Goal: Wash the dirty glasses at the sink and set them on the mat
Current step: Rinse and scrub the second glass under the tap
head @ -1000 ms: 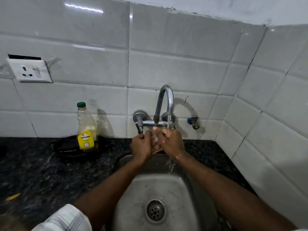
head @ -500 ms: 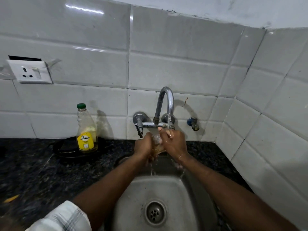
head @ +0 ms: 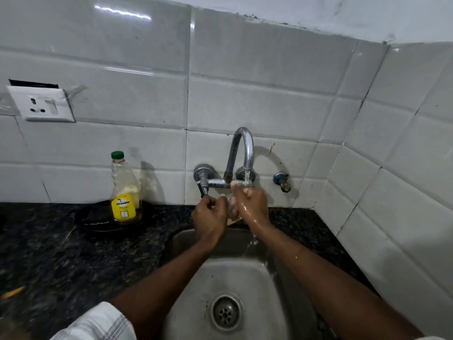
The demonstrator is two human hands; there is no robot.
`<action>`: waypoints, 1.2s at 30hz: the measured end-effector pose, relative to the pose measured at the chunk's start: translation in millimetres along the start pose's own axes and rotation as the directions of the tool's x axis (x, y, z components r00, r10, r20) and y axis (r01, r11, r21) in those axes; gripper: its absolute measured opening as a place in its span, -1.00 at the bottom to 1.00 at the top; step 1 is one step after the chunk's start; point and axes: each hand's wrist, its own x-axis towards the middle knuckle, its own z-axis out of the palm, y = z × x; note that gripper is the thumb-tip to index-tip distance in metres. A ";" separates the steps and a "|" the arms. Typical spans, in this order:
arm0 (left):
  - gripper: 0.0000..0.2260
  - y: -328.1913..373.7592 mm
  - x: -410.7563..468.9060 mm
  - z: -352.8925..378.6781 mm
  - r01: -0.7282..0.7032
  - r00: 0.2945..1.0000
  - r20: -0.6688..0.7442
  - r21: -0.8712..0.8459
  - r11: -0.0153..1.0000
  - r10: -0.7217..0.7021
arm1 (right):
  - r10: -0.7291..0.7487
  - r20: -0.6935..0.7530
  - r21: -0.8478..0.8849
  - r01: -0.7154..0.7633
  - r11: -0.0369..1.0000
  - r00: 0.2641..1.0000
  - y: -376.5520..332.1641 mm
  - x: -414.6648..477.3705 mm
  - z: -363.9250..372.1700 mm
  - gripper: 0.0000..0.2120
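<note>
Two grips on glass (head: 231, 209): left hand (head: 209, 218), right hand (head: 253, 204) | under tap (head: 241, 148) stream | bottle (head: 125, 192): part-full, yellow liquid

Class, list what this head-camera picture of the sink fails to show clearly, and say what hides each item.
1. Head view: the glass is mostly covered by the left hand and right hand, so its shape and cleanliness are unclear.
2. Head view: the print on the bottle is too small to read.
3. Head view: the yellow scrap on the counter is blurred.
4. Head view: the sink is cut off by the bottom edge.
</note>
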 end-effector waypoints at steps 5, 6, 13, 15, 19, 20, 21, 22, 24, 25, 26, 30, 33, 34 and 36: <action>-0.60 10.6 15.7 -9.2 0.574 0.730 0.448 0.006 0.819 -0.516 | -0.164 0.042 -0.128 0.168 0.977 0.986 6.3 -9.2 -8.2 -0.63; -0.65 7.7 12.1 -2.7 0.440 0.859 0.305 -0.027 0.898 -0.412 | -0.109 -0.014 -0.098 0.107 0.989 0.994 5.0 -7.8 -5.4 -0.64; -0.66 14.8 13.9 -9.6 0.675 0.666 0.525 -0.122 0.728 -0.530 | -0.346 0.131 -0.222 0.368 0.903 0.929 3.3 -3.6 -11.0 -0.61; -0.66 14.3 13.3 -8.7 0.732 0.590 0.588 -0.101 0.674 -0.553 | -0.431 0.139 -0.227 0.453 0.862 0.891 7.2 -0.6 -15.5 -0.67; -0.53 -5.0 14.0 1.9 0.691 0.657 0.525 -0.132 0.710 -0.541 | -0.555 0.367 -0.406 0.665 0.627 0.747 3.7 13.1 -21.3 -0.69; -0.54 -7.7 12.7 -0.7 0.670 0.670 0.484 -0.070 0.739 -0.562 | -0.562 0.461 -0.477 0.726 0.495 0.686 2.7 15.6 -21.9 -0.68; -0.53 -14.4 14.3 -1.5 0.659 0.671 0.461 -0.014 0.752 -0.580 | -0.555 0.517 -0.522 0.754 0.399 0.652 2.5 18.2 -23.8 -0.66; -0.51 -18.4 15.1 -3.1 0.669 0.655 0.456 0.021 0.743 -0.603 | -0.533 0.533 -0.538 0.749 0.387 0.658 2.7 20.8 -25.8 -0.64; -0.48 -20.4 13.1 -6.4 0.694 0.619 0.463 0.056 0.718 -0.634 | -0.499 0.476 -0.525 0.689 0.499 0.724 4.7 22.6 -28.0 -0.59; -0.47 -21.1 10.7 -7.5 0.696 0.614 0.475 0.050 0.716 -0.630 | -0.492 0.429 -0.497 0.653 0.572 0.758 5.6 20.5 -26.6 -0.59; -0.47 -18.8 7.3 -7.2 0.704 0.615 0.497 0.003 0.710 -0.612 | -0.483 0.371 -0.466 0.609 0.642 0.793 7.0 16.7 -23.4 -0.59; -0.58 -2.0 -1.3 4.7 0.653 0.742 0.456 -0.326 0.684 -0.491 | -0.152 0.028 -0.098 0.154 0.983 0.988 7.5 -4.3 -9.8 -0.68; -0.77 20.0 6.1 6.6 -0.091 0.990 0.128 0.334 0.938 0.050 | 0.482 0.121 0.435 -0.483 0.760 0.868 16.6 -19.6 -8.2 -0.76; -0.79 31.3 4.6 7.1 -0.333 0.941 0.228 0.489 0.806 0.251 | 0.603 0.222 0.516 -0.617 0.594 0.766 20.5 -20.7 -7.3 -0.73; -0.79 52.4 1.9 13.7 -0.541 0.840 0.422 0.604 0.585 0.342 | 0.706 0.331 0.600 -0.717 0.355 0.626 27.1 -22.3 -0.8 -0.61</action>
